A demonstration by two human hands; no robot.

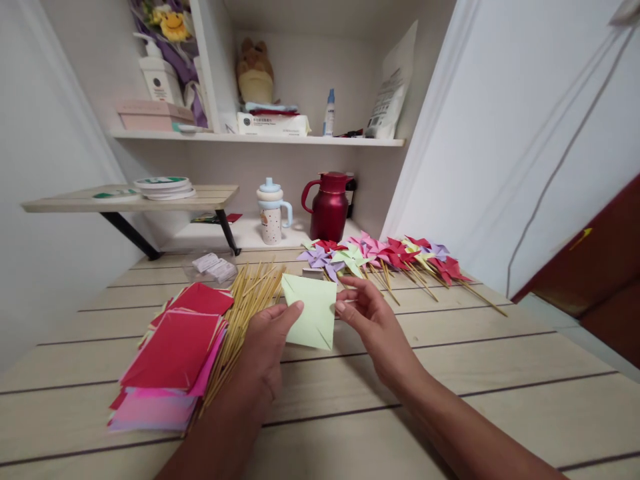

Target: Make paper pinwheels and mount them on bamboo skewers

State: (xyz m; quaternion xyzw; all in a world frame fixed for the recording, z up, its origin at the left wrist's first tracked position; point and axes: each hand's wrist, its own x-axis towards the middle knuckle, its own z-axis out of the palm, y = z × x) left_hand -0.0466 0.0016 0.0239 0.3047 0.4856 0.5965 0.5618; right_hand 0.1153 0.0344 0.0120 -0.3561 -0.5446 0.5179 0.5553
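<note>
A square of pale green paper (pixel 314 320) with diagonal slits running in from its corners is held above the table, tilted towards me. My left hand (pixel 267 340) is closed on its left edge, thumb on top and the fingers hidden behind. At the right edge, my right hand (pixel 373 320) has its thumb and fingertips very close to the paper, the fingers curved and apart; whether they touch it is hard to see. Left of my left hand lies a stack of red, pink and lilac paper squares (pixel 173 350), beside a bundle of thin wooden sticks (pixel 245 300).
Finished paper pinwheels (pixel 370 250) on sticks lie along the table's back right. Behind them stand a red thermos jug (pixel 329 207) and a spotted cup (pixel 271 220). A small raised shelf (pixel 210 195) holds rolls of tape (pixel 163 187); small packets (pixel 215 267) lie below.
</note>
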